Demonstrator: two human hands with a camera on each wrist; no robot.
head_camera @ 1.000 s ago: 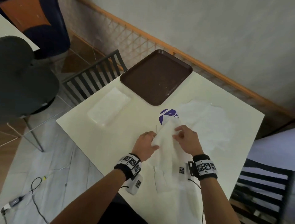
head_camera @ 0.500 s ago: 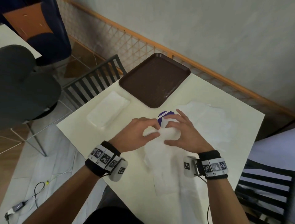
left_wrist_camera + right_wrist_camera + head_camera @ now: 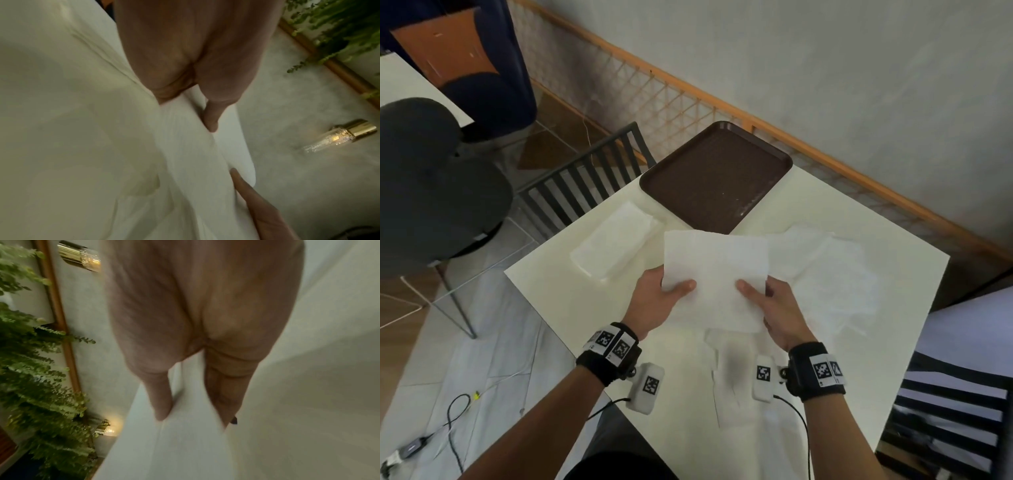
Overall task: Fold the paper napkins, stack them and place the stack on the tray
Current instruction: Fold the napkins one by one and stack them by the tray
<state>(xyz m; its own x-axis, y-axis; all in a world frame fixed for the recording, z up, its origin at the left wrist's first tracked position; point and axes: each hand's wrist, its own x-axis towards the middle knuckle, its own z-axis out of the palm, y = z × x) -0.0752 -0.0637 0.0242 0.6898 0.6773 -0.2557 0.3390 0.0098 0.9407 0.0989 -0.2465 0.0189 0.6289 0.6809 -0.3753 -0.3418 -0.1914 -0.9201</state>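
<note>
Now both hands, left hand (image 3: 659, 301) and right hand (image 3: 777, 308), pinch the napkin (image 3: 717, 274) at centre frame; I'd match edges squarely before creasing on the surface (image 3: 571, 308).

Three views. The head view looks steeply down from above the person's chest, across a cream table (image 3: 571, 301) turned corner-on, toward a wall; both forearms reach in from the bottom edge, and a brown tray (image 3: 654, 178) sits at the table's far corner. The left wrist view sits very close behind the left hand (image 3: 193, 53), looking along the palm at a held napkin (image 3: 189, 146), with wall beyond. The right wrist view looks the same way along the right hand (image 3: 197, 313), equally close and blurred. All three share the napkin (image 3: 715, 270) gripped between both hands.
</note>
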